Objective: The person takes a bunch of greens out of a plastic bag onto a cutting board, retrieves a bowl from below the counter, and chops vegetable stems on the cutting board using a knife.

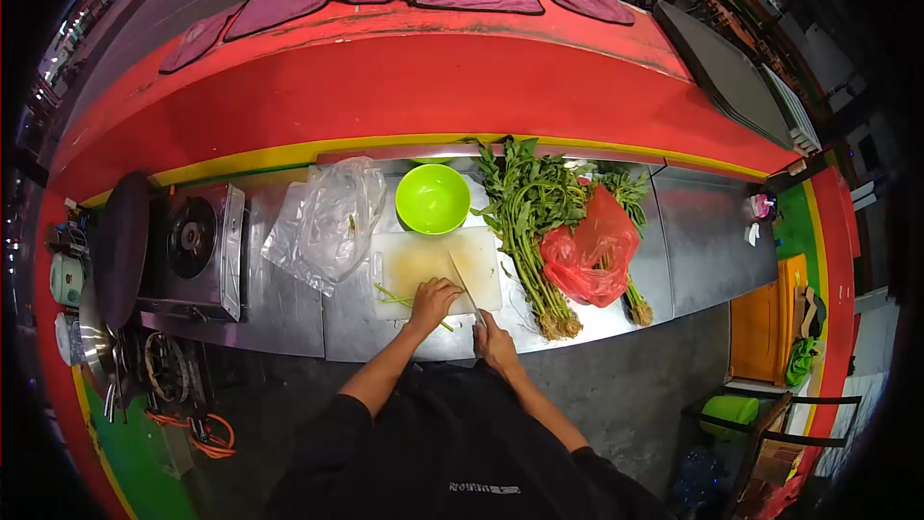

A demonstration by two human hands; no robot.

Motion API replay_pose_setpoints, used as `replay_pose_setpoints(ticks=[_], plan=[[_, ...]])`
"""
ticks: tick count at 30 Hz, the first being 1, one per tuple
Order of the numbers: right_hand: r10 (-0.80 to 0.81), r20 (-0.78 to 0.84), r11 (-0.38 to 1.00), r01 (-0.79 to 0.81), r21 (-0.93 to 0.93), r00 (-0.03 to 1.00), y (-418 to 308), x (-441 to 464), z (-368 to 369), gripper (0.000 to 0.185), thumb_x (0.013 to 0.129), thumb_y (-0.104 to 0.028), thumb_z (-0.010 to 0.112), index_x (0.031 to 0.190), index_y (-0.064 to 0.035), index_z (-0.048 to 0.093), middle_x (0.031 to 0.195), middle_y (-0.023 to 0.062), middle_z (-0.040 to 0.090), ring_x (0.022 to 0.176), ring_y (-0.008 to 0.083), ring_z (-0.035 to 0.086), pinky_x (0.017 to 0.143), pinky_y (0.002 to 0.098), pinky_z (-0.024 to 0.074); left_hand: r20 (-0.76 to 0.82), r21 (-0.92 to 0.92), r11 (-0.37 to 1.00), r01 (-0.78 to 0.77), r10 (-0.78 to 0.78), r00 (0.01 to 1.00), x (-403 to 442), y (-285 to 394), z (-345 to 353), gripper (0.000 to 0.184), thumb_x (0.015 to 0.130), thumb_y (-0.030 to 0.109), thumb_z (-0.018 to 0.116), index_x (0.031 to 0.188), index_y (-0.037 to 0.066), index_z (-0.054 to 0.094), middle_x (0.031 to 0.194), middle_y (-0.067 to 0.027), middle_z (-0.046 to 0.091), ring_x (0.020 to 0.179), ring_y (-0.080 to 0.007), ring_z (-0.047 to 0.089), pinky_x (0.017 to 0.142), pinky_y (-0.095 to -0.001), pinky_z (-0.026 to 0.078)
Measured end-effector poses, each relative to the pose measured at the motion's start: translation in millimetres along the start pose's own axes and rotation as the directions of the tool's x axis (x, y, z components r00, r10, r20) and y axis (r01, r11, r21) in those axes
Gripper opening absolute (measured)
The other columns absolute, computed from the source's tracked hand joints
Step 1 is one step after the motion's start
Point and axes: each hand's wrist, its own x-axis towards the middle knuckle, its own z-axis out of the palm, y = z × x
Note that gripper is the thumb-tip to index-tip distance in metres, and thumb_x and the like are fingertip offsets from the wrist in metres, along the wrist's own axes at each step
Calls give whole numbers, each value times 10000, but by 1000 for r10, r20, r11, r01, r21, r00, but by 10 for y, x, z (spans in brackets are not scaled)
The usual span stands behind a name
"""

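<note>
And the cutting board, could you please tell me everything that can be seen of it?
The cutting board is pale and rectangular, apparently plastic, with a yellowish-brown stain across its middle. It lies flat on the counter, on the near side of the green bowl. Green stalks lie on its left part, by the left hand. The knife in the right hand slants over its right part; whether the blade touches it, I cannot tell.
</note>
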Motion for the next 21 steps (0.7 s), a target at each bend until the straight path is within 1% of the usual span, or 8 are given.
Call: replay_pose_setpoints(ticks=[4, 5, 7, 9, 12, 15, 16, 21], plan=[[74, 70, 995, -78, 65, 995, 35, -147, -55, 383, 1056, -318, 466, 1415, -186, 485, 811, 300, 686, 786, 530, 662, 718, 608, 503, -27, 6, 1000, -4, 4, 1000, -4, 40, -16, 103, 872, 200, 717, 932, 135, 769, 882, 4, 680, 871, -244, 620, 745, -419, 442], [72, 72, 995, -77, 64, 995, 41, -150, -30, 383, 1056, -318, 466, 1415, -186, 485, 811, 300, 686, 786, 530, 662, 718, 608, 503, -28, 7, 1000, -2, 2, 1000, 3, 57, -30, 103, 872, 200, 717, 932, 135, 769, 882, 4, 680, 871, -244, 620, 745, -419, 442], [20, -12, 999, -19, 26, 1000, 105, -115, 93, 390, 1056, -310, 464, 1423, -177, 474, 788, 292, 684, 769, 522, 664, 701, 609, 500, -29, -5, 1000, 8, -9, 1000, -11, 54, -25, 105, 870, 200, 719, 934, 133, 770, 881, 4, 679, 867, -245, 622, 742, -418, 444], [17, 0, 1000, -17, 21, 1000, 165, -54, 149, 401, 1054, -298, 468, 1433, -164, 462, 767, 293, 677, 753, 519, 663, 684, 611, 496, -29, -4, 1000, -8, 8, 1000, 1, 51, -24, 107, 874, 203, 715, 937, 136, 771, 881, 4, 677, 868, -245, 622, 743, -420, 447], [-55, -47, 998, 57, 33, 997, 145, 59, 220, 401, 1044, -261, 487, 1429, -154, 458, 737, 302, 658, 718, 526, 649, 652, 614, 491, 0, -2, 1000, -11, 11, 1000, 12, 51, -49, 125, 885, 210, 705, 960, 142, 777, 879, 2, 669, 867, -243, 621, 744, -421, 449], [-59, -53, 998, 59, 0, 997, 79, 173, 230, 392, 1041, -250, 487, 1419, -151, 462, 745, 309, 658, 724, 534, 645, 656, 616, 488, 19, 7, 1000, -7, 7, 1000, 6, 74, -78, 136, 888, 214, 702, 975, 145, 779, 880, 1, 668, 877, -239, 623, 747, -417, 447], [-50, -44, 999, 51, 18, 998, 63, 182, 217, 391, 1037, -264, 492, 1410, -148, 464, 773, 323, 662, 748, 542, 646, 675, 619, 491, 37, 16, 1000, -6, 6, 999, 1, 102, -103, 126, 895, 176, 694, 972, 110, 769, 910, -29, 688, 883, -270, 632, 771, -419, 465], [-2, -13, 1000, 2, 29, 1000, 12, 109, 80, 391, 1037, -313, 495, 1398, -163, 477, 806, 329, 670, 787, 545, 649, 706, 622, 496, 13, -10, 1000, -11, 11, 1000, -6, 27, -41, 123, 898, 172, 698, 968, 100, 770, 911, -39, 693, 886, -269, 639, 784, -417, 475]])
